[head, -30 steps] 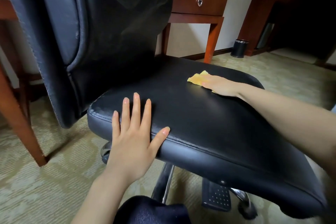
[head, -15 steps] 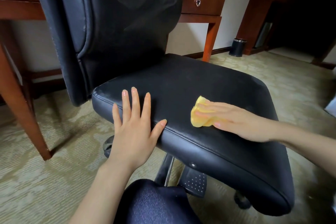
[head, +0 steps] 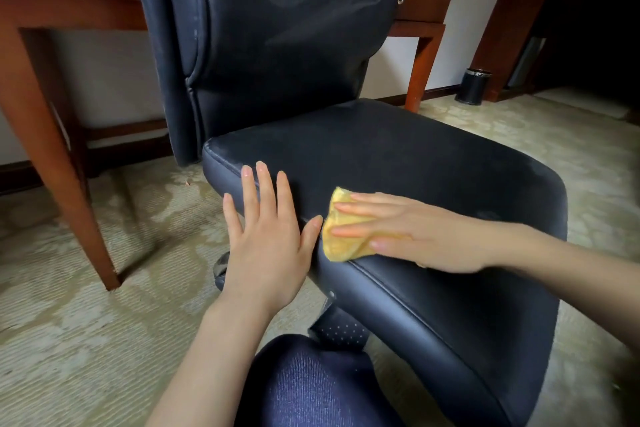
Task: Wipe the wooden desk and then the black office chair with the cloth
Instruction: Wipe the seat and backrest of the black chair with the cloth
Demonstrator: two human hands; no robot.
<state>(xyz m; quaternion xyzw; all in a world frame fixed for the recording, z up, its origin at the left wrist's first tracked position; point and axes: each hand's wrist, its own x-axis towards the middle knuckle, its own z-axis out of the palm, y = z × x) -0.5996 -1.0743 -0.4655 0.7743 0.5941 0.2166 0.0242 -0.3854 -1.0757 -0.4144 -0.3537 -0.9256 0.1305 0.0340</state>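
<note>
The black office chair [head: 398, 163] fills the middle of the head view, its tall backrest upright and its seat facing me. A yellow cloth [head: 341, 244] lies on the seat's near edge, pressed flat under my right hand [head: 398, 229], whose fingers point left. My left hand [head: 266, 236] rests on the same edge just left of the cloth, fingers spread, its thumb almost touching the cloth. The wooden desk [head: 65, 10] stands behind the chair, with a leg at the left and a drawer at the right.
A small black bin [head: 472, 86] stands on the carpet by the wall at the right, next to a dark wooden cabinet [head: 526, 10]. My knee in dark blue fabric [head: 311, 381] is under the seat's front. The chair base [head: 341, 326] shows below the seat.
My right hand has drawn the cloth from the seat's far right side to its near edge, close to my left hand. The view has shifted so the chair sits further right.
</note>
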